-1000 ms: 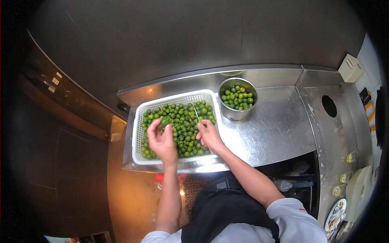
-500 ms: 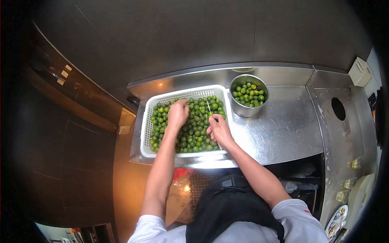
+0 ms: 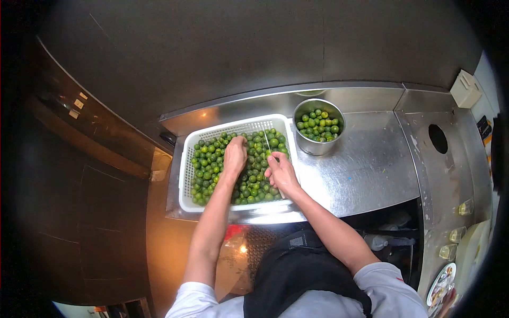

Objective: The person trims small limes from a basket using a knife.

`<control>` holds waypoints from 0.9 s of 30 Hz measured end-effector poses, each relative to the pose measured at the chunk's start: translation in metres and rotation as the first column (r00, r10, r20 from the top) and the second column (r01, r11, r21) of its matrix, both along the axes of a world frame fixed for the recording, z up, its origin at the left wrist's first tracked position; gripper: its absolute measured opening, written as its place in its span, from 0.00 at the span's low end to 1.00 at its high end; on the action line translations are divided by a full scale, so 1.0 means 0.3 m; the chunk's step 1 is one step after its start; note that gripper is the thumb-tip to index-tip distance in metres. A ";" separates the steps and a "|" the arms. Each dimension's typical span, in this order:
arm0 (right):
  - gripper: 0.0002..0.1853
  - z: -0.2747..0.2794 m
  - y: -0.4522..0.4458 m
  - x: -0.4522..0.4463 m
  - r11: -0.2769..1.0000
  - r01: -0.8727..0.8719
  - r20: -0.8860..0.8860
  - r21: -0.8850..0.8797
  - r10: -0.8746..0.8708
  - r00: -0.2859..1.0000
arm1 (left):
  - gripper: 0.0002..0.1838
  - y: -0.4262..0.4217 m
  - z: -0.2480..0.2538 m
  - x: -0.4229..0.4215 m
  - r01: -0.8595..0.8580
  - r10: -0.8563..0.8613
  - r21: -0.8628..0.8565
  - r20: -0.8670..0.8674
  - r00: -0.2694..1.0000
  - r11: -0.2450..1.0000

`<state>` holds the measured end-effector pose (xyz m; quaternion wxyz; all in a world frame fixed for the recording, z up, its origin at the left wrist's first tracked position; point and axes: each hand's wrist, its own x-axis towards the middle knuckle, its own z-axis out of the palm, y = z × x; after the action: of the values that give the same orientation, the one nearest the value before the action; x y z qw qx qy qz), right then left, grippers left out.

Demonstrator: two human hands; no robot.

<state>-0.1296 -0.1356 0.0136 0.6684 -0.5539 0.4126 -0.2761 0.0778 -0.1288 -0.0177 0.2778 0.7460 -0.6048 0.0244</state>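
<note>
Small green limes (image 3: pixel 253 181) fill a white plastic basket (image 3: pixel 184 180) on the steel counter. My left hand (image 3: pixel 235 157) is over the middle of the basket, its fingers curled down among the limes. The fingertips and anything between them are hidden. Near the basket's right side, my right hand (image 3: pixel 282 174) is closed around a thin knife (image 3: pixel 267 142), its narrow blade pointing away from me over the limes. Just right of the basket stands a round steel pot (image 3: pixel 318 148) with more limes inside.
The steel counter (image 3: pixel 366 169) extends right to a section with a round hole (image 3: pixel 438 139). A dark wall (image 3: pixel 228 47) rises behind a low steel ledge. At right are small clear cups (image 3: pixel 448 252) and a patterned plate (image 3: pixel 441 283). A dark open shelf lies below the counter.
My left hand has turned slightly, its fingers now curled lower among the limes. My right hand keeps hold of the knife. The whole view has shifted a little.
</note>
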 end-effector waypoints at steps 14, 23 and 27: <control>0.24 0.018 0.005 -0.001 0.999 0.009 0.038 -0.045 -0.007 0.999 | 0.15 0.111 0.107 -0.112 0.055 -0.031 -0.011 -0.924 0.380 0.998; 0.22 0.018 0.039 0.012 0.874 -0.207 -0.066 -0.439 0.198 0.978 | 0.18 0.272 0.074 -0.259 -0.166 -0.288 -0.278 -0.957 -0.042 0.946; 0.21 0.039 0.050 0.014 0.825 -0.232 -0.125 -0.516 0.196 0.973 | 0.17 0.268 0.062 -0.250 -0.207 -0.267 -0.263 -0.964 0.007 0.942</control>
<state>-0.1254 -0.1205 0.0254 0.5036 -0.7673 0.2783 -0.2832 0.0028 -0.0483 0.0009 0.7435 0.4714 -0.2333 -0.4130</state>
